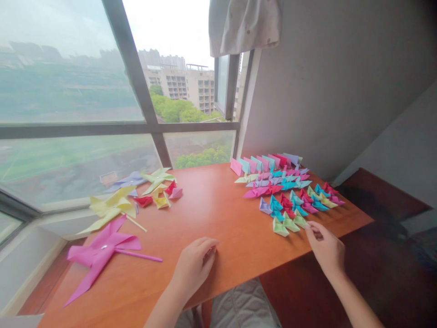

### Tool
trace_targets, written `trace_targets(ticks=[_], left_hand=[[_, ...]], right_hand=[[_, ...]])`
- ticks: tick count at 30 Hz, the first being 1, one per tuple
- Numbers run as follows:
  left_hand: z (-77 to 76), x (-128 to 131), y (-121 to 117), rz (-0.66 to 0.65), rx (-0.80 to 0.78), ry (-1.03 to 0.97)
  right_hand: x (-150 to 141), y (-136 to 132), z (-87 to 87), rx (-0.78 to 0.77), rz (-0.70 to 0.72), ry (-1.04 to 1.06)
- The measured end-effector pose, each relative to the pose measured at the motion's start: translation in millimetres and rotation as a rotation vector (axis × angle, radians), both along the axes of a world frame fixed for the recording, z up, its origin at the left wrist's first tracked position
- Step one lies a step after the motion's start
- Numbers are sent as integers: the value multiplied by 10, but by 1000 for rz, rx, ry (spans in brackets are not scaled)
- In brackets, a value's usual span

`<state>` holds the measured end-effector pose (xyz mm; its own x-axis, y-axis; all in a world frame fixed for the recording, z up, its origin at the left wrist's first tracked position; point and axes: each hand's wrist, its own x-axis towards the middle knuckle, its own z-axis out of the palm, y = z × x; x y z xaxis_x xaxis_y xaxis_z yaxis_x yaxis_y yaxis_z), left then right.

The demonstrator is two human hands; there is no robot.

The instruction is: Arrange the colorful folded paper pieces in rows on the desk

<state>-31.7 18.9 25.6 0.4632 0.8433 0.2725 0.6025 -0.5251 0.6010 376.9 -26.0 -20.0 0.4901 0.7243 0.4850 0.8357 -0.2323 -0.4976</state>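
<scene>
pale green paper boats sit at right on the counter, the row's rightmost boat in the pinching grip of the right hand; the left hand, grip narrow, rests near.

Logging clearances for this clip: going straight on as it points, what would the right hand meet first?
Likely the nearest light-green paper boat, right by the right hand; whether they already touch is unclear.

Paper boats and pinwheels are looking matt; the smooth wooden table is gleaming; the cloth curtain is looking creased.
</scene>
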Motion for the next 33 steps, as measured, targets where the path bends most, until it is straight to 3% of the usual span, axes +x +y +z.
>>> trace_targets(ticks=[6, 10, 14, 18, 22, 25, 33], left_hand=[[-23, -3, -15, 6, -31, 6], [-20, 13, -14, 13, -71, -31], [56, -33, 60, 68, -85, -94], [227, -243, 271, 254, -28, 1], [428, -545, 588, 518, 28, 240], [500, -715, 810, 643, 46, 325], [378, -832, 1046, 756, 30, 470]], right_hand=[[-245, -71, 296, 94, 38, -77], [-753, 4, 473, 165, 305, -56], [-1362, 212, 390, 77, 665, 91], [-1738, 396, 207, -34, 786, 181], [-1799, 455, 127, -83, 817, 210], [-1767, 452, 114, -92, 819, 234], [-1806, 428, 136, -117, 852, 200]])
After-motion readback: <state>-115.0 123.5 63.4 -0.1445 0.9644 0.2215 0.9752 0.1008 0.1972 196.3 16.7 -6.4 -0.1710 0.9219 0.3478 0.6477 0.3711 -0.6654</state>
